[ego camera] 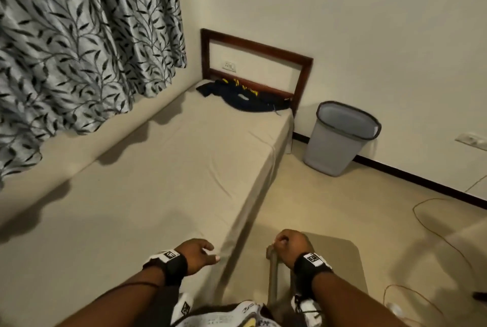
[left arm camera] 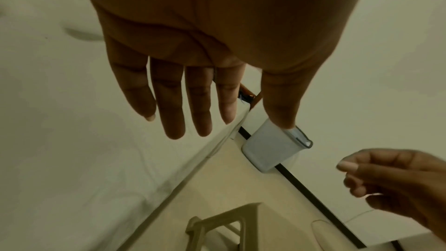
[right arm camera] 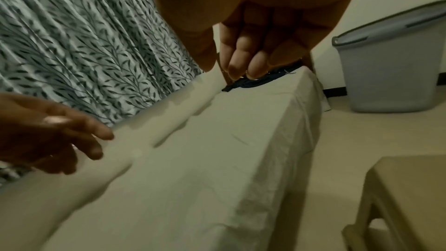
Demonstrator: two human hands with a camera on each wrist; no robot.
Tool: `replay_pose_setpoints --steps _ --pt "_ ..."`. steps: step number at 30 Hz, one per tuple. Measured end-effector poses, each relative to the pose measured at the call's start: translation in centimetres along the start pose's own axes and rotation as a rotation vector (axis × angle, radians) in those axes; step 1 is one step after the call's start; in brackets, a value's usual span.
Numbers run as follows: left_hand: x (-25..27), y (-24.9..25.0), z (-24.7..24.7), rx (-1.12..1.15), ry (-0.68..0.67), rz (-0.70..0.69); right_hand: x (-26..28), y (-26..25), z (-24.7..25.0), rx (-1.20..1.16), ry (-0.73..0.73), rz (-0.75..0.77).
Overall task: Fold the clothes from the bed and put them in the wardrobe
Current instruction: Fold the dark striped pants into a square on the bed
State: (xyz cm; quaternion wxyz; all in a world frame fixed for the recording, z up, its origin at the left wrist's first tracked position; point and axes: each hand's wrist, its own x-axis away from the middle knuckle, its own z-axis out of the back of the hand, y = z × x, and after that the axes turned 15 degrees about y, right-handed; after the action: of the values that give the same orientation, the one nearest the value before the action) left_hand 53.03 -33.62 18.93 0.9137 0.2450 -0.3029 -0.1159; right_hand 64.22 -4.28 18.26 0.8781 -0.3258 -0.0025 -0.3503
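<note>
Left hand point(ego camera: 196, 254) hung spread and empty at bottom centre; right hand point(ego camera: 290, 246) loosely curled, holding nothing; dark clothes point(ego camera: 245, 97) lay upper centre.

The dark garment point(ego camera: 243, 97) at the far end of the bed point(ego camera: 147, 181) is too small and crumpled to identify, and in the right wrist view the right hand's fingers point(right arm camera: 243, 58) hide most of it. The stool point(ego camera: 334, 263) is partly covered by the right hand point(ego camera: 291, 246) and forearm. The curtain point(ego camera: 79, 36) is cut off by the frame's top and left edges.
</note>
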Motion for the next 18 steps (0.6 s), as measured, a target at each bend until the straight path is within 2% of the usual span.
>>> replay_pose_setpoints --steps 5,9,13,18 --pt "-7.3 5.3 5.4 0.108 0.014 -0.068 -9.0 -0.6 1.3 0.18 -0.083 -0.023" --pt "-13.2 8.8 7.5 0.231 0.057 -0.025 -16.1 -2.2 1.3 0.376 -0.196 0.114" --pt "-19.9 11.7 8.4 0.257 0.05 0.003 -25.1 -4.4 1.3 0.492 -0.304 0.229" --pt "-33.0 16.9 7.9 0.254 0.067 -0.003 -44.0 -6.8 -0.8 0.573 -0.481 0.348"
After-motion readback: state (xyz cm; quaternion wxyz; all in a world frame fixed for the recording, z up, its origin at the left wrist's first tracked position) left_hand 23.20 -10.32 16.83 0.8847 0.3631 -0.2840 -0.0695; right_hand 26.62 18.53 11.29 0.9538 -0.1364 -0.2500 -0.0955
